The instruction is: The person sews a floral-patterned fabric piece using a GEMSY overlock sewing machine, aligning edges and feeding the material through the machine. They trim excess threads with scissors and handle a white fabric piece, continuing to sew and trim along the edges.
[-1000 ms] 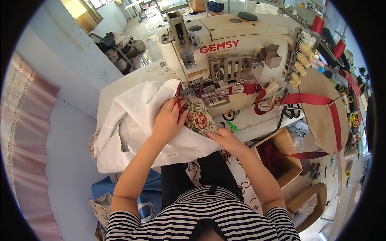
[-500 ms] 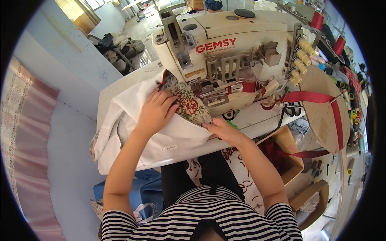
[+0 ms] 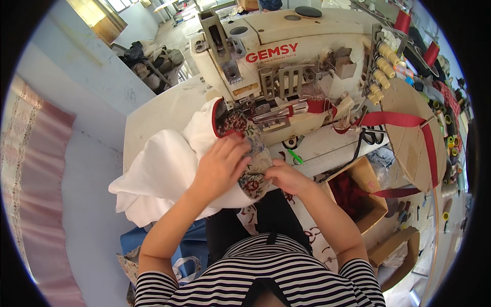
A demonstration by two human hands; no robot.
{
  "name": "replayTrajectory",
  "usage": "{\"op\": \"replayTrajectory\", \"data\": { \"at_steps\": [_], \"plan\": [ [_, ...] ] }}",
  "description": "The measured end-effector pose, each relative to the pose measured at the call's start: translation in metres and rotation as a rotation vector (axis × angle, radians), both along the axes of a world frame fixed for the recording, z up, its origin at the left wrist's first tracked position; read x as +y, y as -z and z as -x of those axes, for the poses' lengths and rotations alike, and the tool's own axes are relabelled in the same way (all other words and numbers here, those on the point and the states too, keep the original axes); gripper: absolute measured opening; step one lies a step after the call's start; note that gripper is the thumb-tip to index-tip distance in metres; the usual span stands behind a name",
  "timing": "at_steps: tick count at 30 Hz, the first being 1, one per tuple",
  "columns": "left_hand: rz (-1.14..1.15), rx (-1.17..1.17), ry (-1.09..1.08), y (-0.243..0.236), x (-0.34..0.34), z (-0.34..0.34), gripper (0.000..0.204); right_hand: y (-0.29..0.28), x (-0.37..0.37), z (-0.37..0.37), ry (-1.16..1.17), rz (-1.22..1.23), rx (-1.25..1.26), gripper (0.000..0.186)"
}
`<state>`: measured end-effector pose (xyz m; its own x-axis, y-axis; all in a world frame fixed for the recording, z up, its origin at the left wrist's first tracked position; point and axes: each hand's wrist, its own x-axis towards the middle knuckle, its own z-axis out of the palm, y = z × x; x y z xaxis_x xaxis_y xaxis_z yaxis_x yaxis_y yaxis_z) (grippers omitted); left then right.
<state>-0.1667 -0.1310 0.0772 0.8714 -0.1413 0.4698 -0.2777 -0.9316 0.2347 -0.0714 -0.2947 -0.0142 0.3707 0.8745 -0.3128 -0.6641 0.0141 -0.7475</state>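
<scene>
White cloth (image 3: 163, 158) lies bunched on the sewing table, backed by floral tapestry fabric (image 3: 254, 169). Dark red binding (image 3: 215, 117) runs along its curved edge close to the needle area of the sewing machine (image 3: 307, 51). My left hand (image 3: 221, 162), a little blurred, rests on the cloth where white meets floral, fingers spread over it. On the other side, my right hand (image 3: 287, 176) pinches the floral fabric's edge between thumb and fingers. Red tape (image 3: 388, 121) feeds into the machine's folder from the right. Cloth and left hand hide part of the tabletop.
A small green tool (image 3: 295, 156) lies on the table right of the fabric. Beyond it stand a cardboard tape reel (image 3: 409, 148) and an open carton (image 3: 368, 179) with dark red material. Blue cloth (image 3: 192, 243) hangs below the table at left. Thread cones (image 3: 403, 21) stand at far right.
The cloth has turned and shifted nearer me, baring more red-bound edge and hiding its small label. My left hand has moved right and toward me; my right hand is slightly nearer me.
</scene>
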Motion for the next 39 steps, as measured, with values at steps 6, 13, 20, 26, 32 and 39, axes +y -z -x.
{"op": "replayTrajectory", "data": {
  "at_steps": [6,13,20,26,32,39],
  "plan": [
    [0.125,0.017,0.017,0.016,0.025,-0.014,0.022,0.013,0.008,-0.007,-0.024,-0.036,-0.005,0.031],
    [0.062,-0.109,0.012,-0.007,0.034,-0.015,0.018,0.014,0.022,-0.017,-0.019,-0.090,-0.084,0.032],
    [-0.439,0.171,0.058,-0.005,0.046,0.012,0.037,0.002,0.019,0.003,0.027,0.050,-0.293,0.034],
    [-0.214,0.139,-0.102,0.013,-0.034,0.046,0.055,-0.010,0.004,0.022,-0.006,0.147,-0.592,0.032],
    [-0.254,0.121,-0.158,0.043,-0.027,0.054,0.024,-0.027,-0.035,0.001,0.571,0.606,-1.870,0.025],
    [0.116,0.045,-0.233,0.047,-0.034,0.047,0.026,0.021,-0.037,-0.026,0.101,0.924,-1.896,0.022]
  ]
}}
